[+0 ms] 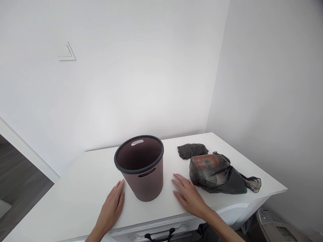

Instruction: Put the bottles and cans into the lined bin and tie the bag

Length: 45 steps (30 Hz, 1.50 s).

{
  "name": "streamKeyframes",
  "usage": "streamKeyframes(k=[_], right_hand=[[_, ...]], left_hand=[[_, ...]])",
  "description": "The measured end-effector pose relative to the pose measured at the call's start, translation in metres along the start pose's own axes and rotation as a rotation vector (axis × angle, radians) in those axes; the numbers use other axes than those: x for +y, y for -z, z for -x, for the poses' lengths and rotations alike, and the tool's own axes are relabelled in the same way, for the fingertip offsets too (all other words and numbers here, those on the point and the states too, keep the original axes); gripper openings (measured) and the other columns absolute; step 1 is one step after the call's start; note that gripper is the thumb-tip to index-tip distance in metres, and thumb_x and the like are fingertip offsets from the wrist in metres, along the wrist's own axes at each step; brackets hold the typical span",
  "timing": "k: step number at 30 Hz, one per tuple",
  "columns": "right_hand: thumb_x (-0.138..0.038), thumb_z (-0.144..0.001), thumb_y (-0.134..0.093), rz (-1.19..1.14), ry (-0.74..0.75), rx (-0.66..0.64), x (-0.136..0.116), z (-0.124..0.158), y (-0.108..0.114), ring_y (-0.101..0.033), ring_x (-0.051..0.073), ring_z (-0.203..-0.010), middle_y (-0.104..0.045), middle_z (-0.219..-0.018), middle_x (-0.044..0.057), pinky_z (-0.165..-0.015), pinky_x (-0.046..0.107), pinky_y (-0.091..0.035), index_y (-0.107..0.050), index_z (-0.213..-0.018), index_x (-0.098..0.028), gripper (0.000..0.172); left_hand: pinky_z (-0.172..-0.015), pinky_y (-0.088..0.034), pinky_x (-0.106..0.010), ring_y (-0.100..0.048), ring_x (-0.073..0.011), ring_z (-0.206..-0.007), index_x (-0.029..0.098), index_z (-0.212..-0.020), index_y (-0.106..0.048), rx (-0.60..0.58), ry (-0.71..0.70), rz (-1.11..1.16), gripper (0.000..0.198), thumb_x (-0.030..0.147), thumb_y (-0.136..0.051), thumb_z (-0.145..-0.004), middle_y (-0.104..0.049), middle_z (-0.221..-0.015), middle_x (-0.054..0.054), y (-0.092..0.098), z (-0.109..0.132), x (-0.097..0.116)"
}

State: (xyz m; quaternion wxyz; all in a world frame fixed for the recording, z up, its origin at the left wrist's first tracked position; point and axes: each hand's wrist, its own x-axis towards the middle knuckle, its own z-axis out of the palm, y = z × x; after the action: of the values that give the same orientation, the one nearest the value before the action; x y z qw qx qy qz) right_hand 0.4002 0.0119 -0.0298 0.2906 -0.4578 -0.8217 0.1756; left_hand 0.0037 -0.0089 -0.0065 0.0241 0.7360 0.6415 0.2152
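A dark brown bin (142, 168) with a black rim stands upright and empty on the white tabletop (75, 195). My left hand (112, 205) lies flat on the table just left of the bin's base, fingers stretched out. My right hand (188, 196) rests flat to the right of the bin, fingers spread, holding nothing. A tied, filled dark plastic bag (217, 174) lies just right of that hand. Behind it sits a folded black bag (192, 150).
White walls meet in a corner behind the table. A wall switch plate (66, 52) is high on the left. A grey floor (17, 181) shows at far left. A black handle (160, 235) sits under the front edge, and a grey appliance (277, 228) stands low right.
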Motion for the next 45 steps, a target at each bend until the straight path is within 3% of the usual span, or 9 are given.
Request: streamKeyframes(k=[4,10,17,25,30,36,38,41,45], right_hand=[[-0.049,-0.108,-0.031,0.135,-0.053,0.033,0.004,-0.014,-0.022,-0.014,0.029,-0.159,-0.022,-0.171,0.012,-0.129,0.053,-0.019,-0.036,-0.16,-0.016,0.062],[-0.049,-0.106,-0.028,0.185,-0.282,0.298,0.017,-0.06,-0.061,-0.004,0.034,-0.16,-0.009,-0.173,0.016,-0.128,0.055,-0.013,-0.037,-0.157,-0.006,0.068],[-0.043,-0.103,-0.026,0.365,-0.578,0.315,0.024,-0.106,-0.065,0.003,0.035,-0.16,0.008,-0.172,0.019,-0.128,0.049,0.001,-0.038,-0.154,0.007,0.072],[-0.044,-0.1,-0.033,0.403,-0.743,0.266,0.019,-0.126,-0.052,-0.015,0.039,-0.157,-0.026,-0.166,0.028,-0.127,0.052,-0.001,-0.033,-0.154,0.012,0.078],[-0.038,-0.104,-0.022,0.358,-0.545,0.191,-0.003,-0.092,-0.053,-0.018,0.033,-0.157,-0.027,-0.167,0.022,-0.129,0.048,-0.005,-0.034,-0.155,0.01,0.071],[-0.041,-0.106,-0.025,0.094,-0.265,0.14,-0.049,-0.011,-0.05,-0.028,0.029,-0.156,-0.034,-0.167,0.014,-0.131,0.049,-0.008,-0.039,-0.158,-0.008,0.063],[-0.045,-0.106,-0.031,-0.116,-0.263,0.09,-0.06,0.015,-0.039,-0.027,0.027,-0.156,-0.033,-0.168,0.01,-0.131,0.048,-0.013,-0.038,-0.16,-0.016,0.062],[-0.058,-0.1,-0.048,-0.639,-0.377,0.011,-0.072,0.046,-0.01,-0.027,0.027,-0.156,-0.027,-0.17,0.007,-0.127,0.043,-0.028,-0.041,-0.159,-0.023,0.069],[-0.064,-0.079,-0.079,-1.383,-0.509,-0.002,-0.083,0.071,0.04,-0.035,0.033,-0.152,-0.037,-0.166,0.006,-0.12,0.045,-0.039,-0.066,-0.139,-0.028,0.071]], left_hand=[[-0.123,-0.037,-0.055,-0.044,-0.0287,-0.149,0.031,-0.162,-0.03,0.026,-0.03,-0.044,0.059,0.038,-0.037,-0.104,-0.044,-0.163,-0.004,-0.002,0.0,-0.003],[-0.123,-0.037,-0.054,-0.043,-0.0279,-0.149,0.03,-0.162,-0.032,0.03,-0.027,-0.068,0.057,0.038,-0.035,-0.105,-0.045,-0.162,-0.004,-0.003,0.002,-0.001],[-0.122,-0.04,-0.053,-0.045,-0.0273,-0.148,0.029,-0.16,-0.036,0.041,-0.001,-0.075,0.056,0.039,-0.036,-0.105,-0.046,-0.161,-0.004,-0.004,0.006,0.0],[-0.121,-0.042,-0.053,-0.046,-0.0271,-0.147,0.028,-0.158,-0.041,0.047,0.021,-0.063,0.054,0.04,-0.036,-0.105,-0.05,-0.159,-0.004,-0.003,0.008,0.001],[-0.121,-0.041,-0.052,-0.046,-0.0278,-0.147,0.026,-0.156,-0.044,0.056,0.031,-0.021,0.055,0.042,-0.039,-0.103,-0.051,-0.158,-0.006,-0.001,0.006,0.005],[-0.116,-0.046,-0.053,-0.053,-0.0312,-0.141,0.026,-0.15,-0.051,0.031,0.176,0.156,0.059,0.052,-0.047,-0.097,-0.055,-0.155,-0.008,0.015,0.003,0.014],[-0.113,-0.049,-0.052,-0.058,-0.0311,-0.136,0.027,-0.14,-0.059,0.048,0.258,0.269,0.056,0.056,-0.052,-0.093,-0.062,-0.148,-0.007,0.023,0.004,0.015],[-0.114,-0.047,-0.051,-0.064,-0.0316,-0.129,0.025,-0.121,-0.069,0.137,0.359,0.462,0.052,0.062,-0.058,-0.085,-0.072,-0.134,-0.009,0.032,0.011,0.019],[-0.099,-0.057,-0.046,-0.071,-0.0335,-0.114,0.022,-0.107,-0.069,0.253,0.48,0.614,0.058,0.072,-0.062,-0.077,-0.075,-0.121,-0.013,0.037,0.034,0.045]])
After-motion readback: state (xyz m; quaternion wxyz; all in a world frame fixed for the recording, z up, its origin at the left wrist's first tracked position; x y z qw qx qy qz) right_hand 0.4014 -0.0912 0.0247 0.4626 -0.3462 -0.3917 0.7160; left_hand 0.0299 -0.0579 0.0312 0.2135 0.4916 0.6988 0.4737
